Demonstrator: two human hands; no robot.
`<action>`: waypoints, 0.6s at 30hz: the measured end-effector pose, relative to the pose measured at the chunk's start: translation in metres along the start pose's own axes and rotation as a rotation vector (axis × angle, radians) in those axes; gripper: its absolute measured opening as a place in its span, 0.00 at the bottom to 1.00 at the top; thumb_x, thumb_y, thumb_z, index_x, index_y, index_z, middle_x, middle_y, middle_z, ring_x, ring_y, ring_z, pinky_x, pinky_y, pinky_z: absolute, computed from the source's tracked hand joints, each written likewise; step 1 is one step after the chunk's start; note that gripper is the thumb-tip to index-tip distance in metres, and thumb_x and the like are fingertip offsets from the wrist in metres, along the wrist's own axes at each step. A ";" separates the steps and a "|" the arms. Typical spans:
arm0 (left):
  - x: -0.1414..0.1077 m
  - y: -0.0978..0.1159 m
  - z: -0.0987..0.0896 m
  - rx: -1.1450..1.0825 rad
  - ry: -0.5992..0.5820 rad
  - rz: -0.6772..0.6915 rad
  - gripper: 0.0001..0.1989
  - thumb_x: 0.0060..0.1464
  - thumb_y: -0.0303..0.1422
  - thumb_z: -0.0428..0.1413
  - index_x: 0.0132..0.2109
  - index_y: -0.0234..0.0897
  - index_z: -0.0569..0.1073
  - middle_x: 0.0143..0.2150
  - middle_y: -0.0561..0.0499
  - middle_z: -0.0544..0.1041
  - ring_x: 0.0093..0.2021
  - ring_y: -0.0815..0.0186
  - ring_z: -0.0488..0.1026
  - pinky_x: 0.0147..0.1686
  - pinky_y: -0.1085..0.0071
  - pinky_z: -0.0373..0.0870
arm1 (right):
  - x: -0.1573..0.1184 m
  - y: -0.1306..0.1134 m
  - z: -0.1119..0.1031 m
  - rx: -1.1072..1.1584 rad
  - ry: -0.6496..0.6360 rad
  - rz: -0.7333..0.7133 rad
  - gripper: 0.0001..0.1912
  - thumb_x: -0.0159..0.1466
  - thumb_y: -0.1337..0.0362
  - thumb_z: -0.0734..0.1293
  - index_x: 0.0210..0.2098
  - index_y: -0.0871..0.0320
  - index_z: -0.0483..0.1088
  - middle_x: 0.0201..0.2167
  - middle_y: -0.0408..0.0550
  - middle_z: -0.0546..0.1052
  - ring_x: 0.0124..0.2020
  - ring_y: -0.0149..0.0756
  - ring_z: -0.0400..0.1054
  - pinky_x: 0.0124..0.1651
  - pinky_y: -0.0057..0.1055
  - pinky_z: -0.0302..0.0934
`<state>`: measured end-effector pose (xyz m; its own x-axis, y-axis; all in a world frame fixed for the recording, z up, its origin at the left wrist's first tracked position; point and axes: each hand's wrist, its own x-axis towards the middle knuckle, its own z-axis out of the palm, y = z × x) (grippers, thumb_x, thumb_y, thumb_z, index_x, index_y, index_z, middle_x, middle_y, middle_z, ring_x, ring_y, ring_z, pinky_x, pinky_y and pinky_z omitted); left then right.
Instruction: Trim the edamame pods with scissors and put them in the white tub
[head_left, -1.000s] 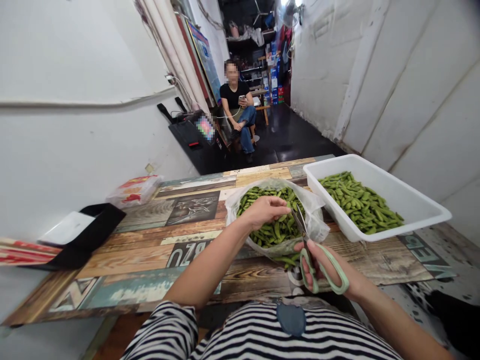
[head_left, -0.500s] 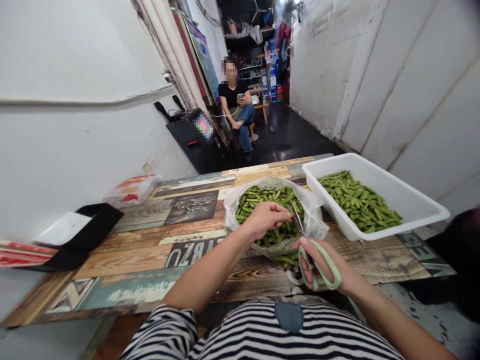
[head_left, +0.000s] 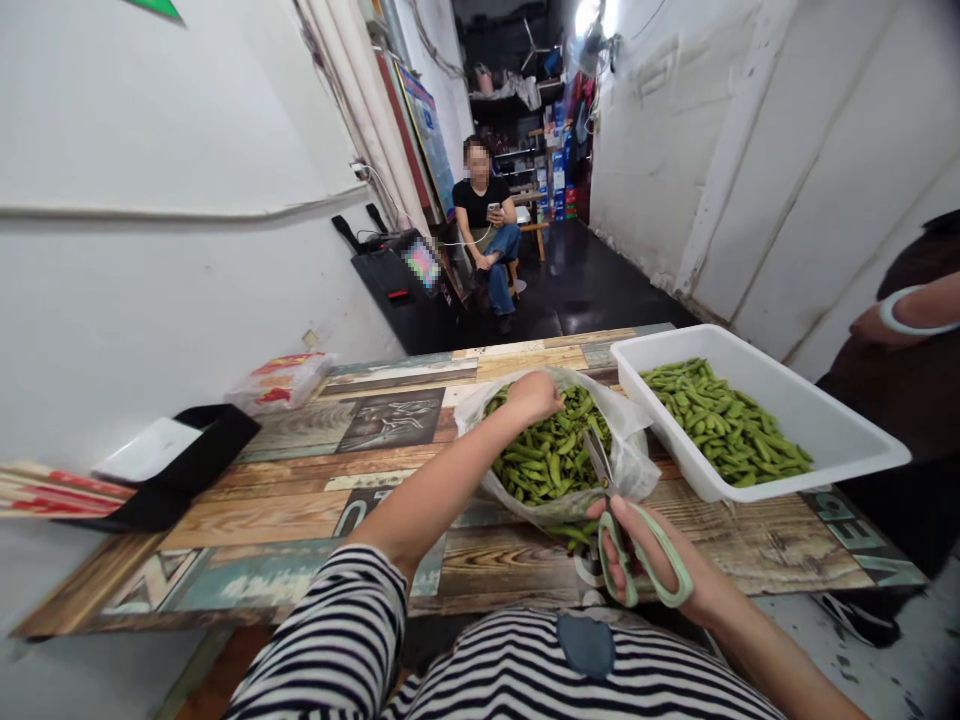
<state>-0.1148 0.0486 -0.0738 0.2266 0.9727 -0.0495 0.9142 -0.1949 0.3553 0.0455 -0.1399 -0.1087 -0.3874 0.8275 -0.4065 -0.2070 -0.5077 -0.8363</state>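
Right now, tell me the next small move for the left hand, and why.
Probably lift one of the pods toward the scissors: the left hand is down among the pods in the bag, and the right hand holds the scissors with the blades over them. Whether the left fingers already grip one is hidden.

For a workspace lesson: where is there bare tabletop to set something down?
Bare table lies between the black tray and plastic bag; a smaller patch between the white tub and the table's front edge. The bag is crowded: edamame inside, left hand over it, right hand holding scissors at the rim.
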 end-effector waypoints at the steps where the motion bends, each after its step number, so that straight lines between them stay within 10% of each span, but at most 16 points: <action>1: 0.002 0.006 0.003 0.129 -0.003 -0.005 0.11 0.45 0.32 0.58 0.36 0.32 0.79 0.37 0.41 0.78 0.41 0.57 0.74 0.39 0.69 0.68 | 0.001 0.002 -0.001 -0.004 0.002 -0.012 0.24 0.60 0.44 0.61 0.43 0.57 0.62 0.18 0.36 0.67 0.15 0.26 0.61 0.18 0.25 0.60; 8: 0.008 0.028 0.006 0.235 -0.039 -0.006 0.14 0.45 0.26 0.55 0.40 0.27 0.78 0.43 0.31 0.76 0.43 0.52 0.74 0.39 0.65 0.68 | -0.001 0.006 0.002 -0.062 0.015 -0.057 0.27 0.58 0.41 0.61 0.42 0.59 0.63 0.18 0.36 0.67 0.13 0.26 0.61 0.17 0.24 0.59; 18: -0.028 -0.005 -0.018 -0.303 -0.110 0.184 0.13 0.45 0.38 0.53 0.27 0.34 0.77 0.22 0.52 0.74 0.23 0.69 0.65 0.25 0.74 0.56 | 0.003 0.007 -0.003 -0.125 0.072 -0.139 0.28 0.57 0.39 0.60 0.41 0.59 0.64 0.20 0.38 0.67 0.14 0.26 0.62 0.17 0.24 0.59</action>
<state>-0.1321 0.0245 -0.0578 0.4272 0.9026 -0.0531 0.7177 -0.3027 0.6271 0.0458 -0.1405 -0.1166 -0.2963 0.9049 -0.3054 -0.1391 -0.3572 -0.9236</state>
